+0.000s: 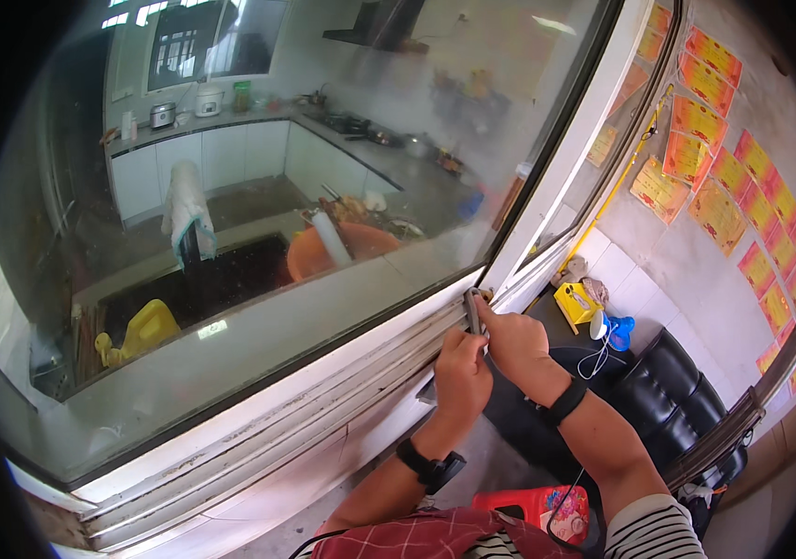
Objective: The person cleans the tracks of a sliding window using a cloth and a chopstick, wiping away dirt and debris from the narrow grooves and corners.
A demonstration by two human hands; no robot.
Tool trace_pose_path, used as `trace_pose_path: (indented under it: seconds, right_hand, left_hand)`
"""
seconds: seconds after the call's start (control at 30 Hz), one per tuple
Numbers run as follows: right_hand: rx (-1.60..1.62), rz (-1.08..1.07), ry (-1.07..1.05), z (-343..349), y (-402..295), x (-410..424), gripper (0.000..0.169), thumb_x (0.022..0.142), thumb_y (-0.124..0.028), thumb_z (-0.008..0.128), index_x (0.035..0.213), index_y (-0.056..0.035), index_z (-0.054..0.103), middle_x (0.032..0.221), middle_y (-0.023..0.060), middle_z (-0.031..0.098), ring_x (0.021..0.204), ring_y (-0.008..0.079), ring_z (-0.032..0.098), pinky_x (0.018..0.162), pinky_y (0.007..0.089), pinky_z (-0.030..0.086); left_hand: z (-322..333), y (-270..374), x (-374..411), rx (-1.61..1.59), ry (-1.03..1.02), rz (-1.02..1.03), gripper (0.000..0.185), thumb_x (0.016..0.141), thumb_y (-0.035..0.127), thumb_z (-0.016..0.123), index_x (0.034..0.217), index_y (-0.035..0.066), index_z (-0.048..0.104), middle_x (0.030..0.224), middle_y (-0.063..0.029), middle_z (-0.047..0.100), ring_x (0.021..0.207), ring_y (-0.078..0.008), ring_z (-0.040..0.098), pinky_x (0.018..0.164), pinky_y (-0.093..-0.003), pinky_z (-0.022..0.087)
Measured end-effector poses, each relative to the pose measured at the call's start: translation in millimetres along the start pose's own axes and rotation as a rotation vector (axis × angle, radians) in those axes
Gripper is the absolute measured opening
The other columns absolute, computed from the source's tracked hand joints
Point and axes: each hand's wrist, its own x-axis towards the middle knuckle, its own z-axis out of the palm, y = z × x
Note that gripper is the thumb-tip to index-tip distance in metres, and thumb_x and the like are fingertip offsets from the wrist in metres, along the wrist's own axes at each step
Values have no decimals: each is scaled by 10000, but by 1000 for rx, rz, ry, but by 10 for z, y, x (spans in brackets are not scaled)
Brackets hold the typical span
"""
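A sliding window with a white frame and large glass pane fills the left and middle of the view. My left hand grips the lower end of a folded grey cloth, close to the pane's lower right corner. Against the cloth's upper part presses my right hand, its fingers partly hidden. The cloth lies on the frame where the window track meets the upright. Dark marks show along the track. Both my wrists carry black bands.
Behind the glass are a kitchen counter, an orange basin and a yellow jug. At the right stand a black chair, a yellow tissue box and a blue fan. A red container is below.
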Motion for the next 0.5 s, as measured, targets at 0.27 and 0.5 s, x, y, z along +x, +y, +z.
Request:
trace_pose_path:
  seconds: [0.27,0.5]
  right_hand:
    - [108,-105,20,-278,-241,-112,665,771,-136,622,1396,-266,434,702,98,658,654,298,668,564,410,527]
    - [15,73,-63,-165,-49,-20,609,821,-163,578,1404,-218,412,760,95,680,694,293,683,581,408,532]
  left_hand:
    - [-242,122,-107,40,31,-25,179,732,-133,557,820,11,615,741,-129,548,646,-297,558,575,-353,441]
    - [41,35,-11,-18,45,-46,178,726,-127,566,806,23,623,745,-139,565,656,-310,575,573,-358,446]
